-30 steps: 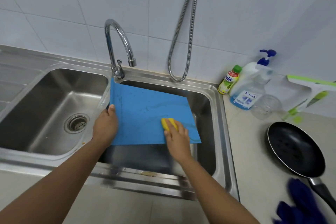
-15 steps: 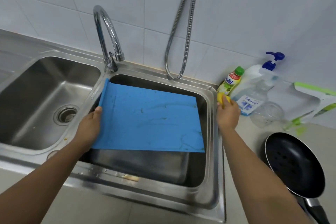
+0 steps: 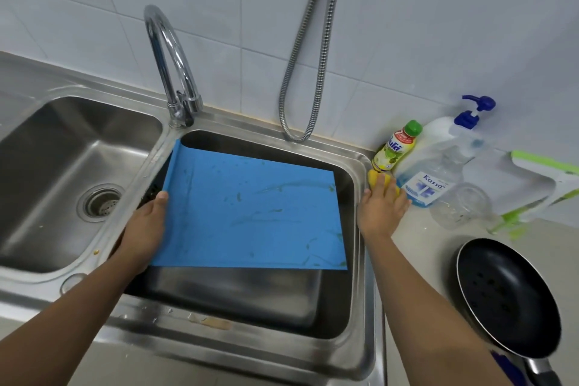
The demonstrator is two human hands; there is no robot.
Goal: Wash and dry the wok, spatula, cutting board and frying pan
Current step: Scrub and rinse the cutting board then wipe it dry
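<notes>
A white-tiled wall is backing a stainless steel double sink (image 3: 360, 351) set into a pale countertop (image 3: 416, 260), with a chrome gooseneck tap (image 3: 170, 63) standing behind the divider. The blue cutting board (image 3: 250, 213) is being held tilted over the right basin, its surface streaked with green scraps. It is being gripped along its left edge by the left hand (image 3: 144, 229), the thumb lying on top of the board and the other fingers hidden beneath it. Well beyond the board's opposite edge, the right hand (image 3: 380, 207) is being pressed down onto a yellow sponge (image 3: 374, 177) on the counter, with the fingers curled over it. Just past those fingertips, a green-capped bottle of dish liquid (image 3: 396, 147) and a blue-pump dispenser bottle (image 3: 438, 163) are being kept against the wall, and a clear glass jar (image 3: 460, 207) is lying beside them. Near the right forearm, the black frying pan (image 3: 507, 298) is sitting on the counter, its handle pointing toward the person.
</notes>
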